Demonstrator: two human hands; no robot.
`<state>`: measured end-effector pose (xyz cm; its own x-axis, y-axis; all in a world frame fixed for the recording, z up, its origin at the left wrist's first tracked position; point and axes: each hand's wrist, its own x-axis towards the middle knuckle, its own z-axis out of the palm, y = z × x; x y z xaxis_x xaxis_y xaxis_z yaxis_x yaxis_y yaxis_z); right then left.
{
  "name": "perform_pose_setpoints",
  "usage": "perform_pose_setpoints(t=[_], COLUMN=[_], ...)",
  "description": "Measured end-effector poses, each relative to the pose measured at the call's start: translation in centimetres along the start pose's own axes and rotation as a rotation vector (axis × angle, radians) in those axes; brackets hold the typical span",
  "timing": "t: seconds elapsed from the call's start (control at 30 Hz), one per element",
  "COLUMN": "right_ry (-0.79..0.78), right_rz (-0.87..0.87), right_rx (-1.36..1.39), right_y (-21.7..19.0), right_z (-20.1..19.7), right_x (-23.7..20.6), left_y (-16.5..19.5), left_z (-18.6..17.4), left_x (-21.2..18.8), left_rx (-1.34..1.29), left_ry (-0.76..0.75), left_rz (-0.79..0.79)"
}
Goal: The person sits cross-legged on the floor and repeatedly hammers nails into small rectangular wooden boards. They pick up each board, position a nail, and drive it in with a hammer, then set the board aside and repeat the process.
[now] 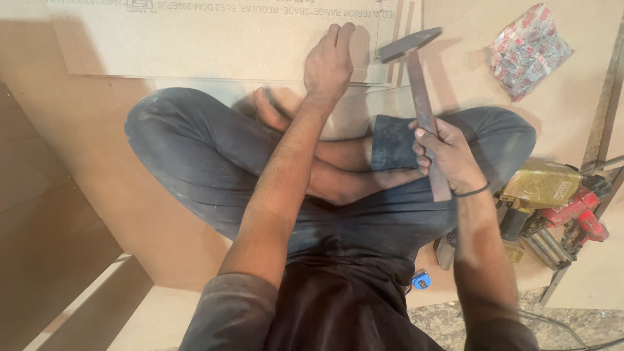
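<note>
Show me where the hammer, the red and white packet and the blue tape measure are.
hammer (422,104): head view, on the wooden handle, above the right hand.
red and white packet (528,51): head view, on its middle.
blue tape measure (421,281): head view, on its blue case.

We saw a hammer (419,91) with a grey metal head and brown wooden handle above pale tan boards (195,45). Right of the hammer lay a red-and-white patterned packet (528,51). Below that packet sat a yellow tool (541,184) and a red one (578,214); our trousers (195,162) were dusty dark grey.
</note>
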<state>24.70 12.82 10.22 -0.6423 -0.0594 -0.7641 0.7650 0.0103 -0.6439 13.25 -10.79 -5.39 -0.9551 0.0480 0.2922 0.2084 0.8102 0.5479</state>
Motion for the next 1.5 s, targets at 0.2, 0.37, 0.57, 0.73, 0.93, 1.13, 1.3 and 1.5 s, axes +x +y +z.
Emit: perform_pose_setpoints(t=[0.2,0.37,0.57,0.73,0.93,1.13,1.3,1.5], right_ry=[-0.042,-0.034,-0.012,-0.046,0.018,0.068,0.275,0.401], right_rz=[-0.021,-0.024,-0.076,-0.025,-0.080,-0.130,-0.366,-0.520], right_rx=[-0.005,0.053,0.051,0.014,0.099,0.007,-0.424,-0.808], right_y=[0.5,0.9,1.0,1.1,0.7,0.9,1.5,1.7], right_z=[-1.0,-1.0,-0.5,0.0,-0.8,1.4,3.7,4.9], right_x=[0.4,-0.1,-0.8,-0.3,-1.1,-0.9,-1.8,-3.2], left_y=[0.2,0.3,0.2,0.3,0.3,0.2,0.1,-0.2], left_z=[-0.1,-0.3,-0.3,-0.5,-0.7,-0.5,-0.3,0.1], left_x=[0.0,0.0,-0.1,-0.1,0.1,0.2,0.2,0.1], left_rx=[0.011,0.009,0.003,0.007,-0.008,-0.003,-0.008,-0.021], left_ry=[0.020,0.007,0.011,0.038,0.045,0.048,0.038,0.052], left_rz=[0.019,0.010,0.009,0.025,0.031,0.012,0.012,0.005])
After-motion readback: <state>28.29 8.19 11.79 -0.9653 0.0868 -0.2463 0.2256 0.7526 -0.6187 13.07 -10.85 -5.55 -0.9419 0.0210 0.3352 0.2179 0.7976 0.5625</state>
